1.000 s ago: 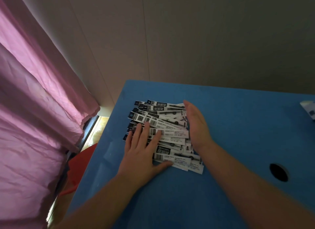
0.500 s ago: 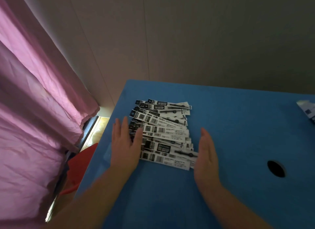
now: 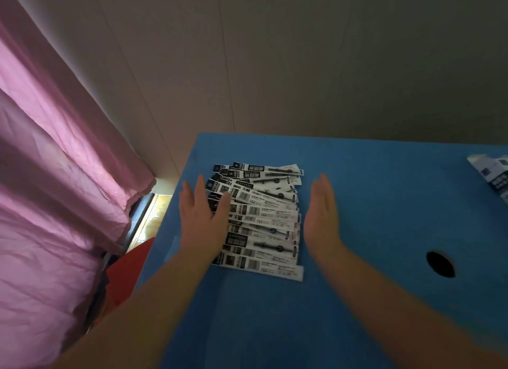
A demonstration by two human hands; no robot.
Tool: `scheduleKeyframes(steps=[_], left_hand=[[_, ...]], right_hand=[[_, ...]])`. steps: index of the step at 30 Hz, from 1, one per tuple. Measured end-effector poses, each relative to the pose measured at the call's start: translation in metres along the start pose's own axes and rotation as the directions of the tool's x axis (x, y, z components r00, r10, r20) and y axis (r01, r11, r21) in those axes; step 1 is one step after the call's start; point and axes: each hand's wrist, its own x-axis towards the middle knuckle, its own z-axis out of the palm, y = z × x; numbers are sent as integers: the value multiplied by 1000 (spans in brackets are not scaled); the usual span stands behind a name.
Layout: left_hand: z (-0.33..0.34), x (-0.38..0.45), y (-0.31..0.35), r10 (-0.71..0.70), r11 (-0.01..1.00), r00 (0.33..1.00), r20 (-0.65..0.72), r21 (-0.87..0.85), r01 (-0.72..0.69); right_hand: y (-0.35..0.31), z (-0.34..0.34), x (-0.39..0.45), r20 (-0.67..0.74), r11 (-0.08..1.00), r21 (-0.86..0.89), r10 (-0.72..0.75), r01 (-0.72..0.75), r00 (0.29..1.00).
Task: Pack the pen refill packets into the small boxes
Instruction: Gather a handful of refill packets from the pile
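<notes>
Near the blue table's (image 3: pixel 357 300) left edge, the left hand (image 3: pixel 202 223) and right hand (image 3: pixel 320 220), fingers straight and together, bracket the messy pile of black-and-white paper refill packets (image 3: pixel 264 220), probably to square it. A printed box (image 3: pixel 493 176) waits at the far right edge.

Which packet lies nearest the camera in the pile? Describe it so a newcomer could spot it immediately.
On the blue table, a fanned pile of refill packets lies between the left hand and right hand. The nearest packet sits at the pile's near edge; its white right end juts out past its neighbours.
</notes>
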Motion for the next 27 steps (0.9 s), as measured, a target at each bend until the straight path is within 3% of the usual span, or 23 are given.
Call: scheduleKeyframes(steps=[4, 8, 12, 14, 18, 22, 27], left_hand=[[-4, 33, 6, 98, 994, 992, 79, 35, -101], [8, 37, 10, 15, 1000, 976, 217, 11, -18], [13, 30, 6, 16, 1000, 988, 152, 9, -17], [11, 31, 5, -10, 1000, 997, 83, -10, 11], [15, 24, 6, -16, 999, 986, 168, 39, 9], [17, 22, 6, -31, 999, 994, 108, 44, 26], [16, 17, 2, -26, 993, 990, 137, 120, 10]], right_hand=[[-13, 13, 69, 89, 993, -119, 24, -13, 996], [-23, 23, 96, 190, 980, -177, 126, -93, 974], [-30, 19, 88, 384, 953, -304, 110, 13, 917], [-28, 16, 87, 349, 946, -320, 74, 45, 934], [-19, 21, 78, 393, 939, -340, 88, 56, 915], [-18, 22, 64, 377, 968, -249, 117, -21, 919], [-17, 15, 59, 356, 968, -250, 102, -10, 929]])
